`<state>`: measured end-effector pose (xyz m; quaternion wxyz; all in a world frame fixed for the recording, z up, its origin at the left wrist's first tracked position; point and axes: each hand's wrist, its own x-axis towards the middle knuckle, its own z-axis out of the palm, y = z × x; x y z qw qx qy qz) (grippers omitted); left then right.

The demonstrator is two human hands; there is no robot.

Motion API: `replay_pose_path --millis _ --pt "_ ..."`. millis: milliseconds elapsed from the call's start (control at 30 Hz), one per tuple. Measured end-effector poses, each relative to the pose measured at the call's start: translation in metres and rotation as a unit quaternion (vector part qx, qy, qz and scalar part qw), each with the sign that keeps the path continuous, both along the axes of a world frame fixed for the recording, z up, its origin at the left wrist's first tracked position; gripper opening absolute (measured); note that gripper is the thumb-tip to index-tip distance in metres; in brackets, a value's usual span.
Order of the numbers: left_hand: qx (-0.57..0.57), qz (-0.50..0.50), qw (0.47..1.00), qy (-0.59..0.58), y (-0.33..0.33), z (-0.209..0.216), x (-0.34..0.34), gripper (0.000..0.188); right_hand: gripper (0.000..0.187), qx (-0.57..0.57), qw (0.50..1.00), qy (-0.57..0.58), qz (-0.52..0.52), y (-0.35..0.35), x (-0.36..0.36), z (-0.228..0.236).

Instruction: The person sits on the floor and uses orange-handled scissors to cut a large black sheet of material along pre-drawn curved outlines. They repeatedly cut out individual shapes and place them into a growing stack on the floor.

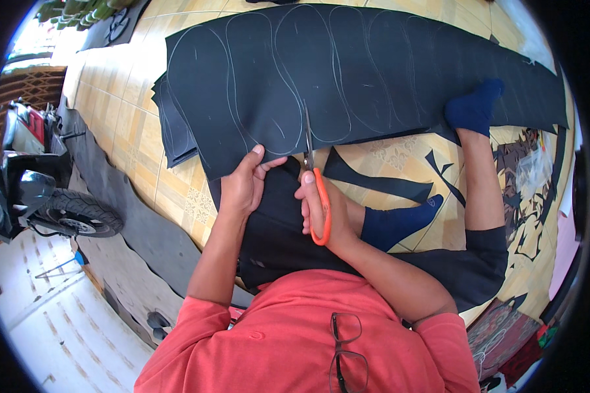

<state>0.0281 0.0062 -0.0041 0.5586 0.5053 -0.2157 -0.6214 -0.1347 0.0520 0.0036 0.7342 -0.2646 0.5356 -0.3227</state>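
Observation:
A large black sheet [347,72], marked with pale curved outlines shaped like shoe soles, spreads across the floor in front of me. My left hand [246,183] pinches its near edge, thumb on top and fingers beneath. My right hand [321,206] grips scissors [320,209] with orange handles. Their blades point away from me over the sheet, beside one of the drawn outlines near the edge. How far apart the blades are is hard to make out. More black layers [177,134] lie under the sheet's left end.
My sock-covered foot [475,108] rests on the sheet's right part; the other foot [403,219] is on the tiles. A curved black offcut [377,180] lies between. Scraps [521,196] pile up at right. At left are a motorcycle [52,190] and a long grey sheet [137,216].

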Motion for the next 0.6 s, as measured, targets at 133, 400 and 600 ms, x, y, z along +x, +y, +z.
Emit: replay_pose_path --millis 133,400,600 --pt "0.000 0.008 1.000 0.013 0.003 0.002 -0.002 0.031 0.051 -0.035 0.999 -0.006 -0.007 -0.004 0.001 -0.006" --pt "0.009 0.002 1.000 0.023 0.003 -0.001 0.004 0.033 0.051 -0.051 0.998 -0.025 0.036 -0.018 -0.016 -0.014" --pt "0.008 0.012 0.999 0.038 0.003 0.002 0.003 0.033 0.054 -0.085 0.993 -0.003 0.076 -0.031 -0.029 -0.017"
